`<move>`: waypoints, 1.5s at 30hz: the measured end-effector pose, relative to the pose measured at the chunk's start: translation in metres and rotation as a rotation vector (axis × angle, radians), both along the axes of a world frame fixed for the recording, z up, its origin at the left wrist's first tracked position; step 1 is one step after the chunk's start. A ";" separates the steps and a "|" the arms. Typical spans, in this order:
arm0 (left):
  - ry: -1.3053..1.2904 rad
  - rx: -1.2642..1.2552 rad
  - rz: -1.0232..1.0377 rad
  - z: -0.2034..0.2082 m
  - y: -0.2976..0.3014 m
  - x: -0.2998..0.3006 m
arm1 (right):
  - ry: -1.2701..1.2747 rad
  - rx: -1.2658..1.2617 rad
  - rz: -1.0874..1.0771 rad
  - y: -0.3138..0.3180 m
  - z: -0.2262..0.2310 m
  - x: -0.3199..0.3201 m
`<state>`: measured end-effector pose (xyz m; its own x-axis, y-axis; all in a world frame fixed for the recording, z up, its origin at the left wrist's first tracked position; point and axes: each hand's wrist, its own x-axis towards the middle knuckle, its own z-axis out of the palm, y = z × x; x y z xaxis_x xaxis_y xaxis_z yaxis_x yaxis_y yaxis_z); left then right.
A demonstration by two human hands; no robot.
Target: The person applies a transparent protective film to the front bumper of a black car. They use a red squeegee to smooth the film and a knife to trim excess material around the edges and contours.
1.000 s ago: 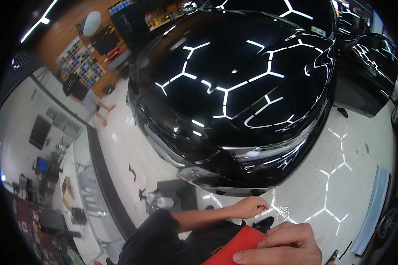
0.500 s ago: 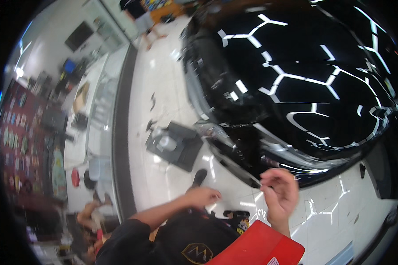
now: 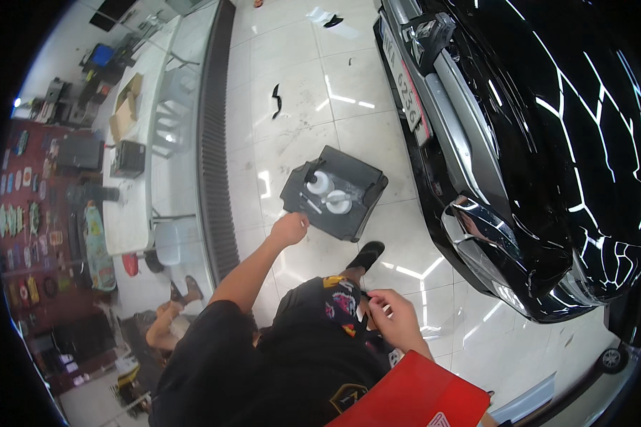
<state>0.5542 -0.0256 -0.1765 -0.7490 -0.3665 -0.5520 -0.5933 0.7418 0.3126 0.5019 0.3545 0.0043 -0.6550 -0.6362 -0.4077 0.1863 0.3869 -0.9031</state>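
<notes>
My left hand (image 3: 290, 228) is stretched forward with its fingers curled in, at the near left edge of a dark grey low tray (image 3: 342, 226). Whatever may be between those fingers is hidden. On the tray are a white bottle (image 3: 320, 183) with a dark top and a round white tub (image 3: 340, 205). A thin white stick (image 3: 310, 204) also lies there, close to my left hand. My right hand (image 3: 393, 318) is held low in front of my patterned shorts, thumb and fingers pinched together. I cannot make out what it holds, if anything.
A glossy black car (image 3: 541, 164) fills the right, its headlight (image 3: 488, 235) nearest me. Black curved pieces (image 3: 276, 101) lie on the tiled floor. Left of a dark ridged strip (image 3: 217, 142) stands a long white table (image 3: 132, 213). A seated person (image 3: 165, 324) is at lower left.
My view has swung, bringing the tray nearer the middle. My left hand has reached forward towards the tray. My right hand has come down beside my shorts, its fingers drawn together.
</notes>
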 end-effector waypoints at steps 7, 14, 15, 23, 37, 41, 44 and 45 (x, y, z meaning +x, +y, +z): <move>-0.119 -0.256 -0.415 -0.201 -0.070 -0.003 | -0.064 0.260 -0.346 -0.069 -0.070 0.073; 0.203 -0.258 -0.927 -0.320 -0.109 -0.052 | -0.396 0.669 -0.835 -0.108 -0.157 0.268; 0.247 -0.262 -0.997 -0.325 -0.120 -0.057 | -0.406 0.715 -0.880 -0.131 -0.152 0.276; 0.029 -0.161 -1.117 -0.308 -0.180 -0.066 | -0.420 0.734 -0.961 -0.268 -0.183 0.255; -0.115 1.037 -0.182 -0.020 -0.518 -0.210 | 0.051 0.022 -0.527 -0.681 -0.135 -0.107; 0.045 1.025 -0.200 0.068 -0.560 -0.321 | 0.021 0.005 -0.499 -0.740 -0.077 -0.222; 0.130 1.161 -0.175 0.102 -0.572 -0.384 | 0.111 -0.098 -0.613 -0.759 -0.026 -0.278; 0.132 1.212 -0.172 0.129 -0.563 -0.401 | 0.123 -0.095 -0.647 -0.758 -0.016 -0.289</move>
<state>0.1529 -0.5888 -0.0473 -0.8127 0.4389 -0.3834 -0.4284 -0.0041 0.9036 0.2127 -0.4038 -0.0116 -0.9550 -0.1285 -0.2673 0.2479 0.1491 -0.9572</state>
